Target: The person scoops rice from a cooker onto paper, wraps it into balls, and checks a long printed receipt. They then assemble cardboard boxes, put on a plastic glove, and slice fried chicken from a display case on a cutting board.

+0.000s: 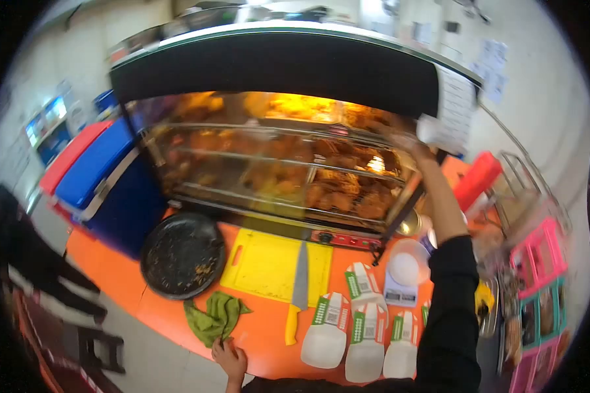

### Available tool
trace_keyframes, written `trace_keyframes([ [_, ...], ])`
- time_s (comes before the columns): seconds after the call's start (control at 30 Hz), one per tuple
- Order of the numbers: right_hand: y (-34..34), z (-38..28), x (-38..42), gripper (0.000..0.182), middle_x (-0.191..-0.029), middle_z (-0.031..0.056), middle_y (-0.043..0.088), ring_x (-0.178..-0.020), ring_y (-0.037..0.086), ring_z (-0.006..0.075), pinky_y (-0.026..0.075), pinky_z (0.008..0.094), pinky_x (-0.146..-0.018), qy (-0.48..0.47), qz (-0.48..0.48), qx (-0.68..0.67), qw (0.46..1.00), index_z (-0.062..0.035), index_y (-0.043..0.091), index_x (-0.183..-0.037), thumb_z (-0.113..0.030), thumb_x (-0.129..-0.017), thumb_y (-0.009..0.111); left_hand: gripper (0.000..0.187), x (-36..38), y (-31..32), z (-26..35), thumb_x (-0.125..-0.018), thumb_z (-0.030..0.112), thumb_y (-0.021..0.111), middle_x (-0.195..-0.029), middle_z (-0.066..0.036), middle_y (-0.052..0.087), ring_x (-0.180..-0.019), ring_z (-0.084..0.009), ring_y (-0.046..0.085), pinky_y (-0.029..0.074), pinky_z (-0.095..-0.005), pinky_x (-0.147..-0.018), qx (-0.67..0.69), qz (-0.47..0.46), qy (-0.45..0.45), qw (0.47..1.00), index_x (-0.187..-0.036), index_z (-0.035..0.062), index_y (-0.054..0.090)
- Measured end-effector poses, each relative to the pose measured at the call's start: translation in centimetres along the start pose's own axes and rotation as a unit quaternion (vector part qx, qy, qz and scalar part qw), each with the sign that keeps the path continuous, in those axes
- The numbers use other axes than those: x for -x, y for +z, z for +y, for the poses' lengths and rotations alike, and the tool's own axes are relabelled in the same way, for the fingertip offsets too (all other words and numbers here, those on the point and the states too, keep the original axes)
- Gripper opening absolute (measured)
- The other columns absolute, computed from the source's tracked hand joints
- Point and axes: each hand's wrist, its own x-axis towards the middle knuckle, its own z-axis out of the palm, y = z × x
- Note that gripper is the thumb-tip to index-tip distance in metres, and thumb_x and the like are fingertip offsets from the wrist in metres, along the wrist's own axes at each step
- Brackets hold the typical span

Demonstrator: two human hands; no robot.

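My left hand (229,359) rests on the orange table's front edge, its fingers stretched out to the near edge of a crumpled green cloth (214,318). It does not grip the cloth. My right arm reaches up to the right end of a heated display cabinet (262,219). There, my right hand (403,136) is smeared by motion beside the upper shelf, and its fingers cannot be made out. Browned food pieces (347,196) fill the cabinet shelves. Next to the hand is a white, rounded object (430,130), too blurred to name.
A yellow cutting board (259,265) carries a yellow-handled knife (299,288). Several white cartons (324,344) lie near a small scale (400,296). A black round pan (183,255) holds crumbs. Blue cooler (108,190) stands left; pink crate (537,255) right. A person's dark-clothed legs (33,249) show far left.
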Motion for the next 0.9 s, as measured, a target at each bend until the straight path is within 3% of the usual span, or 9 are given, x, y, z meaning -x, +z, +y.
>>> trace_keyframes([
  [0.03, -0.3, -1.1, 0.2, 0.047, -0.117, 0.0136, 0.055, -0.104, 0.053, 0.0307, 0.041, 0.0373, -0.090, 0.083, -0.016, 0.023, 0.996, -0.0121, 0.057, -0.113, -0.045, -0.080, 0.057, 0.035, -0.1, -0.1, -0.3, -0.066, 0.009, 0.053, -0.115, -0.023, 0.043, -0.108, -0.0400, 0.039, 0.028, -0.0502, -0.093, 0.011, 0.002, 0.020, 1.000, -0.101, 0.0049, 0.053],
  [0.17, 1.1, 1.7, 0.2, 0.046, -0.116, 0.0136, 0.055, -0.104, 0.053, 0.0306, 0.041, 0.0373, -0.089, 0.015, -0.008, -0.006, 1.000, -0.0124, 0.057, -0.113, -0.044, -0.080, 0.057, 0.035, 0.1, -0.1, -0.8, -0.067, 0.013, 0.056, -0.117, -0.019, 0.044, -0.106, -0.0374, 0.042, 0.031, -0.0478, -0.091, 0.010, 0.003, -0.018, 1.000, -0.101, 0.0074, 0.054],
  [0.23, 1.3, 4.1, -0.1, 0.045, -0.116, 0.0136, 0.055, -0.104, 0.053, 0.0305, 0.041, 0.0373, -0.089, 0.015, -0.012, -0.009, 1.000, -0.0126, 0.057, -0.113, -0.044, -0.080, 0.057, 0.035, -0.1, 0.1, -1.3, -0.068, 0.015, 0.056, -0.118, -0.017, 0.044, -0.109, -0.0342, 0.041, 0.031, -0.0465, -0.092, 0.078, -0.047, -0.107, 0.990, -0.103, 0.0086, 0.054],
  [0.3, 1.0, 6.3, 0.1, 0.045, -0.116, 0.0136, 0.055, -0.104, 0.053, 0.0305, 0.041, 0.0373, -0.089, 0.035, -0.022, 0.005, 0.999, -0.0127, 0.057, -0.113, -0.043, -0.080, 0.057, 0.034, 0.3, 0.5, -2.0, -0.071, 0.016, 0.055, -0.118, -0.014, 0.045, -0.113, -0.0311, 0.041, 0.031, -0.0448, -0.093, -0.007, -0.056, -0.071, 0.996, -0.104, 0.0096, 0.053],
  [0.43, 0.5, 6.8, 0.3, 0.044, -0.116, 0.0136, 0.055, -0.103, 0.053, 0.0304, 0.042, 0.0373, -0.088, 0.062, -0.034, 0.032, 0.997, -0.0130, 0.057, -0.112, -0.042, -0.080, 0.058, 0.032, 0.5, -0.7, -0.4, -0.072, 0.017, 0.054, -0.119, -0.012, 0.045, -0.115, -0.0288, 0.040, 0.030, -0.0435, -0.094, -0.012, -0.052, -0.118, 0.991, -0.104, 0.0113, 0.053],
  [0.53, -0.1, 6.6, 1.0, 0.043, -0.115, 0.0136, 0.055, -0.103, 0.053, 0.0304, 0.042, 0.0373, -0.088, 0.079, -0.038, 0.043, 0.995, -0.0132, 0.058, -0.112, -0.041, -0.079, 0.058, 0.031, 0.1, -1.5, 0.1, -0.073, 0.017, 0.054, -0.120, -0.011, 0.045, -0.115, -0.0278, 0.040, 0.030, -0.0432, -0.095, 0.004, 0.025, -0.031, 0.999, -0.103, 0.0120, 0.054],
  [0.6, -0.2, 8.1, 1.2, 0.043, -0.115, 0.0135, 0.055, -0.103, 0.053, 0.0303, 0.042, 0.0372, -0.088, 0.093, -0.034, 0.047, 0.994, -0.0134, 0.058, -0.112, -0.041, -0.079, 0.058, 0.030, 0.4, 0.3, -1.0, -0.073, 0.018, 0.054, -0.120, -0.011, 0.045, -0.115, -0.0270, 0.040, 0.030, -0.0428, -0.095, -0.006, -0.072, -0.109, 0.991, -0.103, 0.0122, 0.054],
  [0.73, -0.2, 8.8, 1.6, 0.042, -0.115, 0.0135, 0.055, -0.103, 0.053, 0.0302, 0.042, 0.0372, -0.087, 0.098, -0.036, 0.053, 0.993, -0.0137, 0.058, -0.112, -0.040, -0.079, 0.059, 0.031, 0.5, 0.3, -1.4, -0.073, 0.018, 0.054, -0.121, -0.011, 0.045, -0.116, -0.0265, 0.040, 0.030, -0.0424, -0.094, -0.009, -0.047, -0.070, 0.996, -0.104, 0.0123, 0.054],
  [0.9, -0.7, 9.3, 1.7, 0.041, -0.114, 0.0135, 0.055, -0.102, 0.054, 0.0301, 0.043, 0.0372, -0.086, 0.099, -0.037, 0.059, 0.993, -0.0140, 0.058, -0.111, -0.039, -0.079, 0.059, 0.033, 0.5, 1.2, -1.8, -0.074, 0.019, 0.055, -0.121, -0.010, 0.045, -0.116, -0.0269, 0.039, 0.029, -0.0428, -0.094, -0.024, -0.060, -0.084, 0.994, -0.106, 0.0135, 0.054],
])
